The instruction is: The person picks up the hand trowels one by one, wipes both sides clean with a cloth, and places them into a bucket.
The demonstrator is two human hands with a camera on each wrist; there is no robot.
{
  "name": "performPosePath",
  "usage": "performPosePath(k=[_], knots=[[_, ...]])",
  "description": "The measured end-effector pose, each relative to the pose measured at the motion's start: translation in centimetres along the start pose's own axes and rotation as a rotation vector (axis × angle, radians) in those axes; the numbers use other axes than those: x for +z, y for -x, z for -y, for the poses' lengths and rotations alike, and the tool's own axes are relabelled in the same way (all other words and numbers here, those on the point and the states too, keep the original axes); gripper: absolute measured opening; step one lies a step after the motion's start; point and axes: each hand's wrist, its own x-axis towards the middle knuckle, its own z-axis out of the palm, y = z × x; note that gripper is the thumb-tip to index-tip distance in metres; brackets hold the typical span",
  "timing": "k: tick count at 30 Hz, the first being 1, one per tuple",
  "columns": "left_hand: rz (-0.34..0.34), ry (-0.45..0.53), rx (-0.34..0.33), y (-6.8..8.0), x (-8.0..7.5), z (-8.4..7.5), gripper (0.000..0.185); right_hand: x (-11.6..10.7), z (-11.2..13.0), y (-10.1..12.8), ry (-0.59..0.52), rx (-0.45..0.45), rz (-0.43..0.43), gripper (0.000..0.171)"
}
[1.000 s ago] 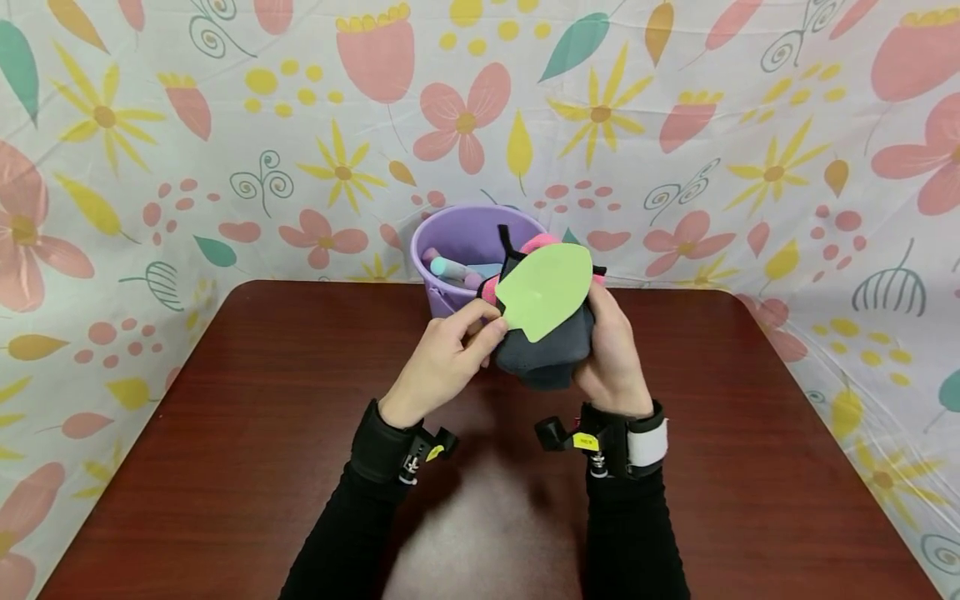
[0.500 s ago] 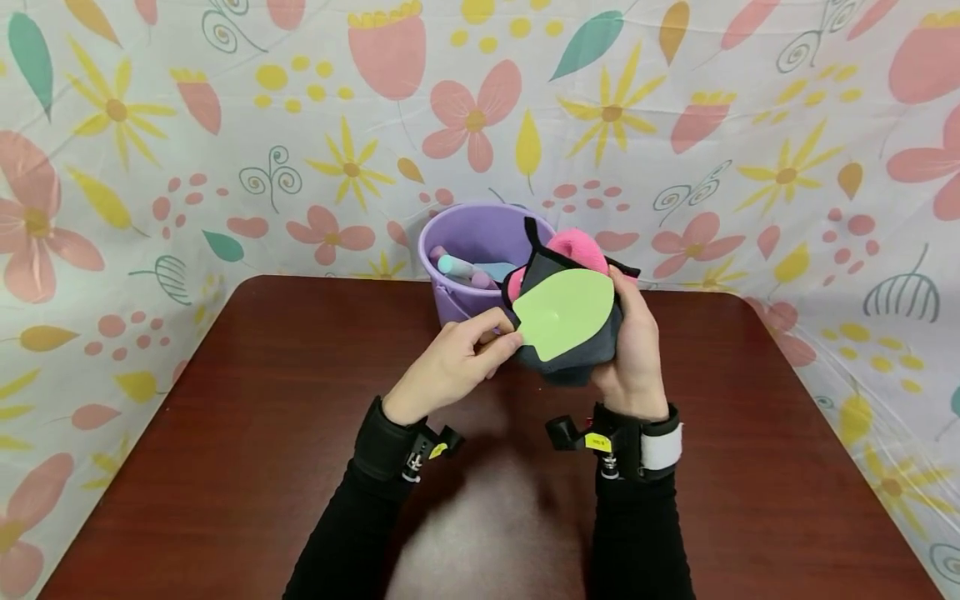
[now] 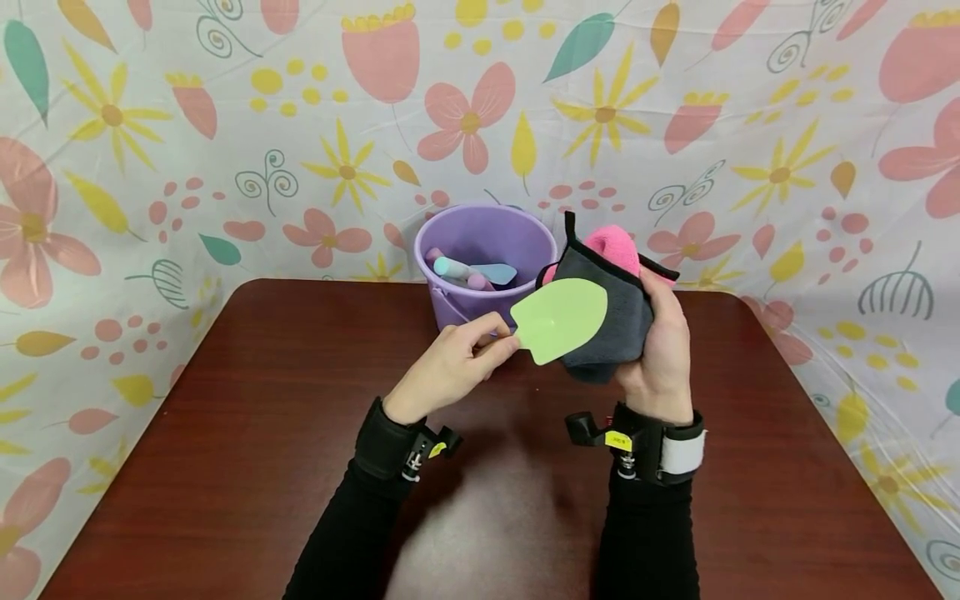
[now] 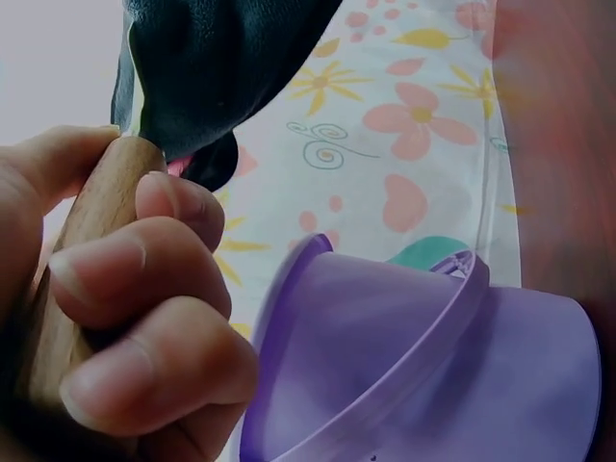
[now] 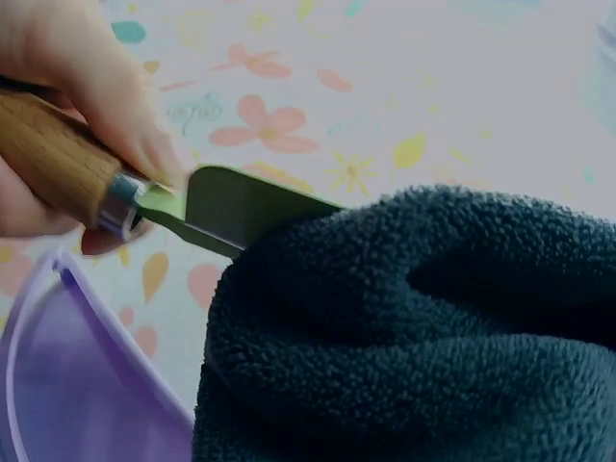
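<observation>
In the head view my left hand (image 3: pixel 453 362) holds a small garden trowel with a light green blade (image 3: pixel 562 321). Its wooden handle (image 4: pixel 108 192) lies within the curled fingers, as the left wrist view shows. My right hand (image 3: pixel 662 354) grips a bunched dark grey cloth (image 3: pixel 621 312) with black edging, a loop and a pink side. Part of the blade overlaps the cloth in the head view. Seen from the right wrist, the fluffy cloth (image 5: pixel 414 318) covers the blade's far end, and most of the right hand's fingers are hidden.
A purple bucket (image 3: pixel 448 310) stands behind the hands at the table's back edge, holding pastel-handled tools (image 3: pixel 453 268) and a light blue blade. The brown table (image 3: pixel 262 433) meets a floral-patterned backdrop (image 3: pixel 285 100).
My right hand has moved right with the cloth, so less of the blade overlaps it and more pink side shows. The trowel has shifted slightly right and down in my left hand.
</observation>
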Motion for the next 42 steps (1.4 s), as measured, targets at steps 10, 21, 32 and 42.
performPosePath(k=[10,21,32,42], knots=[[-0.084,-0.072,-0.057,0.1,-0.3,-0.2,0.021,-0.9,0.9,0.1,0.159,-0.154,-0.171,0.016],[-0.156,-0.110,-0.153,-0.2,-3.2,-0.4,0.028,-2.5,2.6,-0.7,0.357,-0.083,-0.151,0.025],[-0.090,-0.323,-0.281,-3.7,-8.5,-0.9,0.037,-3.8,4.5,-2.4,0.875,0.004,-0.154,0.028],[0.060,-0.588,-0.341,-8.6,-9.8,-1.3,0.029,-7.8,3.6,-4.2,1.391,0.095,-0.108,0.036]])
